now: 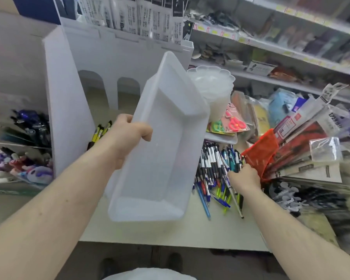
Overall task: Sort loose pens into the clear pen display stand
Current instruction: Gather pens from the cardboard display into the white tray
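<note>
My left hand [127,136] grips the long left rim of an empty translucent plastic bin [162,150], held tilted in the air above the counter. To its right lies a heap of loose pens [214,168], white-and-black, blue, teal and yellow-green, spilled on the counter. My right hand [245,176] rests on the right side of that heap, fingers curled down among the pens; whether it grips any is hidden. The clear pen display stand [69,110] rises at the left, with arched slots at its back. A few yellow-and-black pens [100,131] lie at its foot.
An orange mesh pouch [261,150] and stacked packaged stationery [311,142] crowd the right. Scallop-edged clear trays [212,81] and scissors packs [230,124] sit behind the bin. Dark pens and erasers [22,150] fill compartments at far left. Shelves [271,45] run along the back. The counter edge [170,244] is near me.
</note>
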Demonstrator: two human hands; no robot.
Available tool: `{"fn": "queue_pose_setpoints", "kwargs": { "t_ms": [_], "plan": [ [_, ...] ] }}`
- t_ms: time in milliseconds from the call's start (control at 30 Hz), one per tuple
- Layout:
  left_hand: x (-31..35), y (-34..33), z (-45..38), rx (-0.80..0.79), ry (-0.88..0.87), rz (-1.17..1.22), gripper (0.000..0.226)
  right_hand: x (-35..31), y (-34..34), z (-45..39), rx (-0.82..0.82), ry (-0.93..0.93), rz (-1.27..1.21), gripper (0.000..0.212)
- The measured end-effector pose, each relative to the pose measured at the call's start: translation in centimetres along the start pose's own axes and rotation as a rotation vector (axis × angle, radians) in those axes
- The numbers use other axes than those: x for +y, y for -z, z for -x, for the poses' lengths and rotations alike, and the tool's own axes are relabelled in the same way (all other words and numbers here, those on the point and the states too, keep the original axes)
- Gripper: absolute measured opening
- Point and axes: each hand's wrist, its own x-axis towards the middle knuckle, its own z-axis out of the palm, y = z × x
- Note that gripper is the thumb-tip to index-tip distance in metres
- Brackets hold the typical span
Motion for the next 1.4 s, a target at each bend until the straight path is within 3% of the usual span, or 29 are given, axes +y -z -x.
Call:
{"fn": "queue_pose_setpoints", "kwargs": {
  "t_ms": [67,333,533,867,1000,1067,1167,1300,1400],
  "plan": [
    [-0.2,-0.6,0.1,0.019,0.005,0.004,0.044,-0.2,0.0,-1.4,-0.039,-0.02,0.053,0.056],
    [-1.2,-1.9,0.8,0.061,0.065,0.06,0.063,-2.9,-0.4,-4.1,-0.092,-0.09,0.222,0.067],
    [-1.6,-2.3,1.6,0.087,0.051,0.101,0.054,-3.7,-0.7,-3.9,-0.155,-0.212,0.331,0.063],
    [-2.0,-2.3,2.2,0.09,0.028,0.105,0.069,-2.4,-0.9,-4.5,-0.165,-0.137,0.011,0.079],
    [-2.1,-2.2,2.0,0.084,0.024,0.098,0.072,-2.0,-0.6,-4.6,-0.244,-0.078,-0.11,0.041],
    [-2.2,-2.3,1.9,0.083,0.021,0.093,0.074,-1.9,-0.4,-5.0,-0.26,-0.083,-0.16,0.035],
    [-2.4,-2.4,2.0,0.087,0.026,0.099,0.073,-1.9,-0.1,-5.5,-0.277,-0.084,-0.232,0.044],
    [-2.3,-2.7,2.4,0.104,0.017,0.121,0.05,-1.5,-0.1,-6.3,-0.315,-0.106,-0.274,0.057],
    [-2.2,-2.8,2.6,0.124,0.008,0.14,0.053,-1.4,0.0,-6.9,-0.314,-0.099,-0.271,0.063]
  ]
}}
